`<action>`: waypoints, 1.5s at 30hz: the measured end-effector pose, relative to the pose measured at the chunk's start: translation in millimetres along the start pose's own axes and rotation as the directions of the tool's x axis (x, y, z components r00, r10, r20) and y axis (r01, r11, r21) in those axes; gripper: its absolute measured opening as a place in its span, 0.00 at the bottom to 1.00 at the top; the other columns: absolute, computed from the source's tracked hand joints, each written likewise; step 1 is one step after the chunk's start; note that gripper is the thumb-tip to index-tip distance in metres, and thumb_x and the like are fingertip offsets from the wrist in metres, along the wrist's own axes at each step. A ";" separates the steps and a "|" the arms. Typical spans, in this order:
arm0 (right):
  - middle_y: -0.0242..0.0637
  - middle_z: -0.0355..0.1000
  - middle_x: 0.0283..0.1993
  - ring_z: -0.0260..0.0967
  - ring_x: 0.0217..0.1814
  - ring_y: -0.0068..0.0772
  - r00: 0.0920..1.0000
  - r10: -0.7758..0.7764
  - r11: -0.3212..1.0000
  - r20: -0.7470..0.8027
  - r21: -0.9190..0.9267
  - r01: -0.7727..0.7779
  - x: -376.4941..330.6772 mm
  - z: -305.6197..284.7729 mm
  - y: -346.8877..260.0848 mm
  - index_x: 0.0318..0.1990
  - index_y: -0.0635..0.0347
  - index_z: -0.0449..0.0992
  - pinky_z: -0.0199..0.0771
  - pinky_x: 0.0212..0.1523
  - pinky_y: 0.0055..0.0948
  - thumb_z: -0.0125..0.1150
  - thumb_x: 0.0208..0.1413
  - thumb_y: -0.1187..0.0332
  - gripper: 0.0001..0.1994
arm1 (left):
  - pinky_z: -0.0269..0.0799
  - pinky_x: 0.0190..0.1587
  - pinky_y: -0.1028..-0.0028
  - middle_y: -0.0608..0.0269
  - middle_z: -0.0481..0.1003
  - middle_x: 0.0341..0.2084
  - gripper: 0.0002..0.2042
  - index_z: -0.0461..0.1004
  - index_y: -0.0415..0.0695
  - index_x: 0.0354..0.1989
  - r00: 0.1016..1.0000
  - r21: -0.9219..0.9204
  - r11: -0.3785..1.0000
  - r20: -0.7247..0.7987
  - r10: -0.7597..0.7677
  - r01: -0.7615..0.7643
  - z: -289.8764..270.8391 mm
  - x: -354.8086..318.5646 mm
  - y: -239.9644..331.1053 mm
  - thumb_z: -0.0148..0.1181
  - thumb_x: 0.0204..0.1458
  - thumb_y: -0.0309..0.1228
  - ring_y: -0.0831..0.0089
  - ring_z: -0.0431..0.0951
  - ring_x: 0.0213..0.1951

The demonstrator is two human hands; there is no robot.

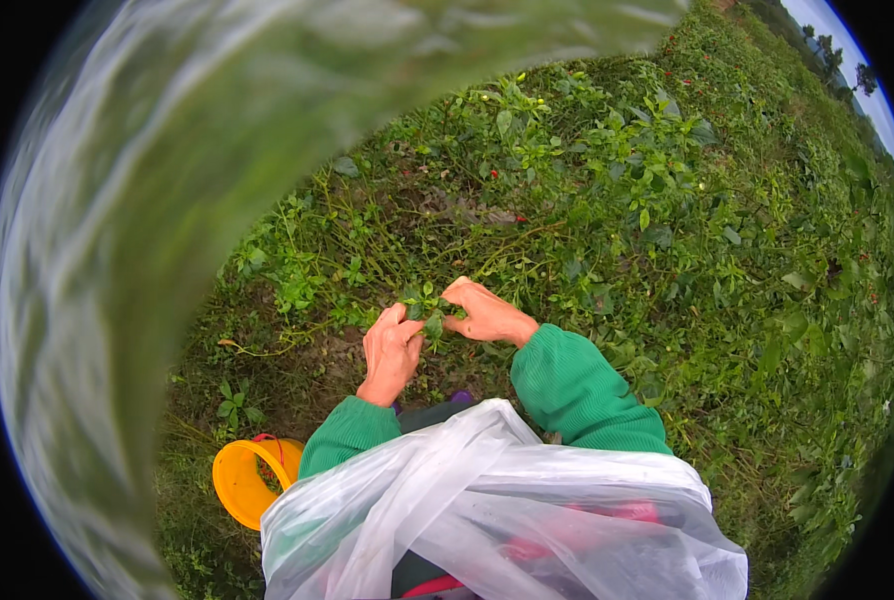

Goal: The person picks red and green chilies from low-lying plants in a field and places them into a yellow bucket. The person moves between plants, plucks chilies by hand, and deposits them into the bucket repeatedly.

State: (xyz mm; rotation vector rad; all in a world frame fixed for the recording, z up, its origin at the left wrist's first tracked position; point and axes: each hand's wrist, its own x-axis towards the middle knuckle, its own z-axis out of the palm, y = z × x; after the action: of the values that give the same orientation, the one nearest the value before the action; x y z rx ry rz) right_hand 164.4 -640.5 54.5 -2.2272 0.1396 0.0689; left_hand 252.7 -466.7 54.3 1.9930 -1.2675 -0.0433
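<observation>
Both my hands meet around a leafy green sprig (431, 308) low among the plants, in front of my body. My left hand (389, 352) is closed at the sprig's left side, thumb and fingertips against its leaves. From the right, my right hand (491, 313) bends its fingers in around the same leaves, also closed. Whether a small fruit is between the fingers is hidden by the leaves and the hands. Green knitted sleeves (579, 390) cover both forearms.
A yellow bucket (229, 485) tilts at lower left, with small red and green bits inside. Clear plastic sheeting (397, 480) drapes over my lap; more, blurred, fills the left and top. Dense green plants (607, 150) with small red fruits (494, 174) spread ahead and right.
</observation>
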 end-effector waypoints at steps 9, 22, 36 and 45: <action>0.51 0.65 0.21 0.63 0.24 0.45 0.993 0.020 0.998 0.118 0.064 -0.028 3.3 0.4 12.6 0.34 0.66 0.75 0.60 0.27 0.44 0.62 0.49 0.63 0.13 | 0.67 0.29 0.63 0.60 0.66 0.25 0.09 0.78 0.42 0.28 0.988 0.083 0.995 0.149 0.042 -0.055 -6.4 -2.1 -10.2 0.60 0.34 0.20 0.60 0.71 0.33; 0.40 0.70 0.30 0.62 0.42 0.43 0.972 -0.093 0.915 -0.214 -0.404 -0.001 -0.3 49.0 7.3 0.25 0.64 0.73 0.61 0.39 0.40 0.57 0.32 0.80 0.08 | 0.59 0.23 0.79 0.67 0.70 0.22 0.07 0.70 0.42 0.27 0.694 -0.689 0.225 0.540 -0.476 0.689 -36.2 -10.9 -39.7 0.54 0.55 0.31 0.80 0.67 0.23; 0.42 0.67 0.35 0.60 0.43 0.44 0.962 0.272 0.826 0.025 -0.520 -0.220 -105.2 89.3 14.3 0.25 0.62 0.72 0.61 0.40 0.40 0.58 0.29 0.77 0.09 | 0.53 0.19 0.84 0.70 0.68 0.21 0.06 0.69 0.43 0.34 0.643 -0.669 0.022 0.704 -0.303 0.743 6.6 -30.6 -92.1 0.48 0.59 0.30 0.84 0.64 0.22; 0.46 0.67 0.47 0.56 0.61 0.48 0.954 0.201 0.731 -0.222 -0.615 -0.297 -75.3 117.4 -7.5 0.29 0.66 0.71 0.54 0.56 0.51 0.57 0.29 0.77 0.13 | 0.64 0.27 0.81 0.68 0.71 0.21 0.06 0.71 0.39 0.34 0.700 -0.680 0.190 0.711 -0.061 0.708 39.3 -41.7 -86.9 0.50 0.56 0.27 0.84 0.66 0.23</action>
State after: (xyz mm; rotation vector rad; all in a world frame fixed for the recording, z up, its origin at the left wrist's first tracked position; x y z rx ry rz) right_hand 90.6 -537.4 -4.1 -2.8954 0.5745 0.1209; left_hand 282.0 -437.5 -41.3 1.0974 -0.5713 -1.4467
